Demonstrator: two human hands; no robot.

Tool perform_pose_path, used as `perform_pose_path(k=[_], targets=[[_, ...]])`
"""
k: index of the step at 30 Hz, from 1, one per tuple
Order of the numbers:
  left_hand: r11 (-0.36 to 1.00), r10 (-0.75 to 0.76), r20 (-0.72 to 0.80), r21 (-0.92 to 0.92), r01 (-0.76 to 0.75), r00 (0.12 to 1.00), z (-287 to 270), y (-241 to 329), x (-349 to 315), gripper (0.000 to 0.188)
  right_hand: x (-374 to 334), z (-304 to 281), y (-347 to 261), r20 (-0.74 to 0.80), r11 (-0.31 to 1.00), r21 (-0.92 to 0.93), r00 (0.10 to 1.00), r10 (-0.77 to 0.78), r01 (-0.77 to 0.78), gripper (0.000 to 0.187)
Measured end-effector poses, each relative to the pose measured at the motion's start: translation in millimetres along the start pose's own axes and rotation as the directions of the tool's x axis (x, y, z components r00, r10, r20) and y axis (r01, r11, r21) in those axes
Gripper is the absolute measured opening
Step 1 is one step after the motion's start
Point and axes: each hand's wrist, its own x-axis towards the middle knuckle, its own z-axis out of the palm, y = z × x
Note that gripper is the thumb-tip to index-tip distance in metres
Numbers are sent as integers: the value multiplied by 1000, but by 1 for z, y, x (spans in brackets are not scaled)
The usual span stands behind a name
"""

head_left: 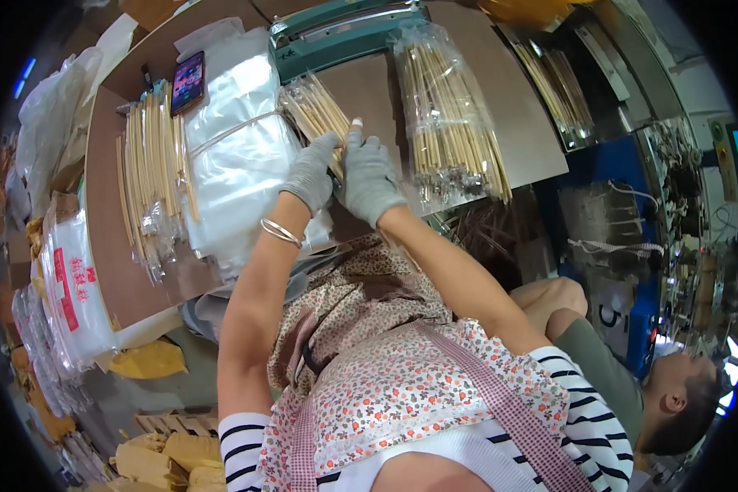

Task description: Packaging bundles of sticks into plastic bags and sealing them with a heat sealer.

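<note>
My left hand [310,174] and my right hand [369,176], both in grey gloves, close side by side around the near end of a bundle of thin wooden sticks [313,107] in clear plastic. Its far end points away from me toward the teal machine. My palms hide the near end. Left of my left hand lies a stack of clear plastic bags [238,168] with a cord across it. To the right of my right hand is a bigger pile of bagged wooden sticks [451,115], tied with a clear band.
More sticks [152,164] lie at the left of the brown table [107,238], near a phone [188,83]. Behind the bundle stands a long teal machine [344,37]. Further sticks [556,86] sit at the far right. A person [607,369] is close on my right.
</note>
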Motion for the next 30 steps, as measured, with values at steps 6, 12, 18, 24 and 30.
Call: perform_pose_path(k=[6, 12, 18, 24, 30], targets=[[979, 84, 249, -202, -34, 965, -11, -3, 2, 18, 9, -25, 9, 105, 991, 122, 994, 41, -54, 86], [894, 185, 249, -444, -58, 951, 50, 110, -49, 31, -19, -77, 67, -345, 539, 796, 938, 30, 275, 71], [543, 745, 163, 416, -730, 647, 116, 90, 21, 40, -34, -125, 131, -427, 594, 741, 902, 59, 312, 63], [599, 779, -41, 341, -724, 626, 150, 53, 74, 12, -40, -106, 173, -224, 986, 116, 964, 145, -121, 70], [698, -49, 90, -709, 98, 995, 79, 73, 79, 14, -40, -86, 151, -131, 990, -83, 984, -121, 111, 82]])
